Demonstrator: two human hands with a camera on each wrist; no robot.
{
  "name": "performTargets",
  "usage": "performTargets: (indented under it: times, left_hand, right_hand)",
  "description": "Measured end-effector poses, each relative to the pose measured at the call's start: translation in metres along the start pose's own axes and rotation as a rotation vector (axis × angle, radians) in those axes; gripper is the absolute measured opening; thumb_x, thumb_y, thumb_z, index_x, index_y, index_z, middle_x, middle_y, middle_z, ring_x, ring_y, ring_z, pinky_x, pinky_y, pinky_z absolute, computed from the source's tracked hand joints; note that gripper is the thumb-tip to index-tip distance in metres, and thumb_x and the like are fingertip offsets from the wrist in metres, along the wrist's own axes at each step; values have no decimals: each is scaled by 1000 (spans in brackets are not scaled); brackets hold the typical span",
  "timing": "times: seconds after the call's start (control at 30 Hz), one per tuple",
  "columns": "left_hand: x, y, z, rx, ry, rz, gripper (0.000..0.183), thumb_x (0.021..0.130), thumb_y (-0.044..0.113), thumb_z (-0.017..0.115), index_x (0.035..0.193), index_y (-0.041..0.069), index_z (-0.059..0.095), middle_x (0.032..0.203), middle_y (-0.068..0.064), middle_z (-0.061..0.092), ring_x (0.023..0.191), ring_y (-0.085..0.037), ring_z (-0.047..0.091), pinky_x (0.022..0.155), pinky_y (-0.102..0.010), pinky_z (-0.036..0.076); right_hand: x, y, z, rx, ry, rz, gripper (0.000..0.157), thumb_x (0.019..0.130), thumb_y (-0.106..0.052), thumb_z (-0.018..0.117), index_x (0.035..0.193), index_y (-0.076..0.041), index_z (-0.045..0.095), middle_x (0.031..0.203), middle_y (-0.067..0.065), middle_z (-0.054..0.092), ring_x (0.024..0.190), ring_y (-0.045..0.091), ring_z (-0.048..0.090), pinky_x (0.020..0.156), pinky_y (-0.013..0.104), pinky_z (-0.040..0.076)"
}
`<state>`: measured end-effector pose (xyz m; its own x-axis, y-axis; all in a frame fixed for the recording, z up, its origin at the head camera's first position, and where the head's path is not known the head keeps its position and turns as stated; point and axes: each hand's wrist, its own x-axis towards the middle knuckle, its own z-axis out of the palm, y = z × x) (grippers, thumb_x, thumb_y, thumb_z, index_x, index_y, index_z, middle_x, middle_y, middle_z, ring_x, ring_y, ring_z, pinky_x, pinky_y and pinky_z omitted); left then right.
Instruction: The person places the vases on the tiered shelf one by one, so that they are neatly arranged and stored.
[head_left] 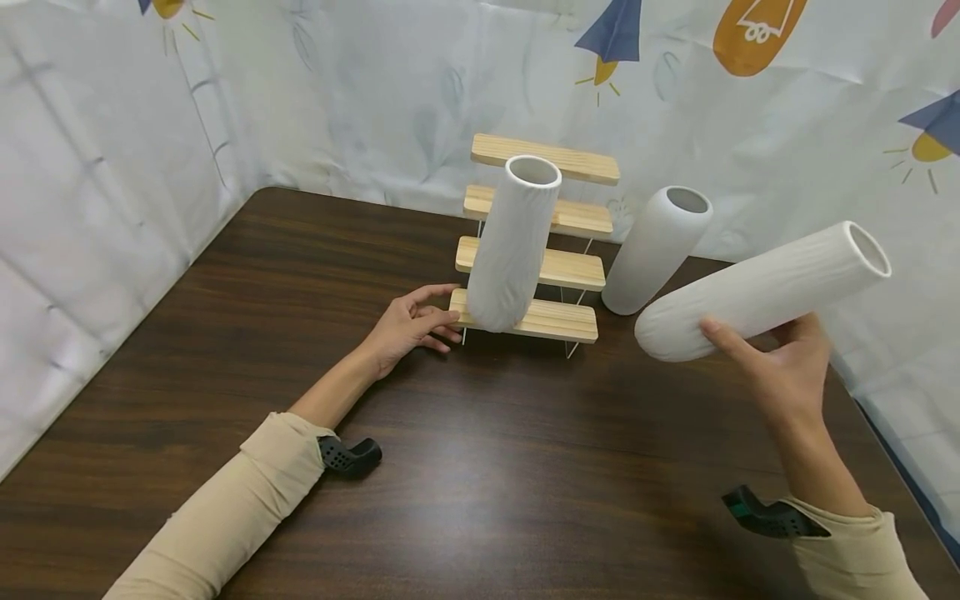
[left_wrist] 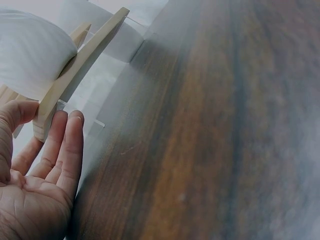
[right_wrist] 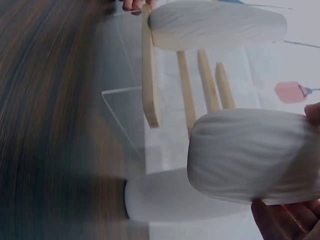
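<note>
A white ribbed vase (head_left: 513, 250) stands on the lowest board of a tiered wooden display stand (head_left: 558, 319), toward its left side. My left hand (head_left: 408, 327) pinches the left end of that board, thumb on top and fingers beneath, as the left wrist view shows (left_wrist: 42, 185). Over the table at the right, my right hand (head_left: 783, 367) grips a second ribbed white vase (head_left: 757, 287) around its body. This vase is tilted, its mouth pointing up and right. In the right wrist view its rounded base (right_wrist: 240, 155) faces the stand.
A third, smoother white vase (head_left: 656, 250) stands on the table just right of the stand. The dark wooden table (head_left: 450, 483) meets a patterned white curtain (head_left: 360, 100) behind. Black wrist devices (head_left: 350, 457) sit at both sleeves.
</note>
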<state>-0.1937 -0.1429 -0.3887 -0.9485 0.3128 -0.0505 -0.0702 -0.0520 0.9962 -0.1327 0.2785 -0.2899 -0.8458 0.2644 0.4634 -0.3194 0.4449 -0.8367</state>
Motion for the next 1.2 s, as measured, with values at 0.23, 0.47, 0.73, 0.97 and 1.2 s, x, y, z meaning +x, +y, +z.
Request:
performTargets:
  times: [0.23,0.47,0.73,0.97,1.2]
  left_hand:
    - [0,0,0,-6,1,-2,50,101,15,66,150,14,51,105,-15,74,86,-20,75,71,-35,64]
    - [0,0,0,-2,2,-2,50,101,16,66,150,14,51,105,-15,74,87,-20,75,71,-35,64]
    - [0,1,0,2,-2,-4,51,102,17,66,150,16,51,108,-18,74,87,-21,75,72,-36,64]
    - [-2,3,1,0,1,-1,52,101,17,66,150,14,50,108,-20,73,86,-20,75,71,-35,64]
    - [-1,2,1,-2,3,-2,51,101,17,66,150,15,51,105,-16,74,87,-21,75,71,-35,64]
  right_hand:
    - [-3,-8,13,55,-58,-25,60,73,8,85,126,-10,66,115,3,68,102,15,66,74,14,56]
    - [-4,-12,28,100,-93,-32,63,72,9,85,128,-10,64,118,5,67,102,17,66,75,15,57]
    - [-7,-15,38,119,-139,-40,67,73,8,85,133,-11,62,124,6,66,107,19,65,76,15,58]
    - [-7,-14,43,93,-185,-74,71,73,9,85,136,-11,60,126,6,64,107,19,65,73,16,59]
    - [-7,-14,49,24,-220,-98,74,73,5,87,139,-14,58,128,0,62,108,17,65,74,17,59]
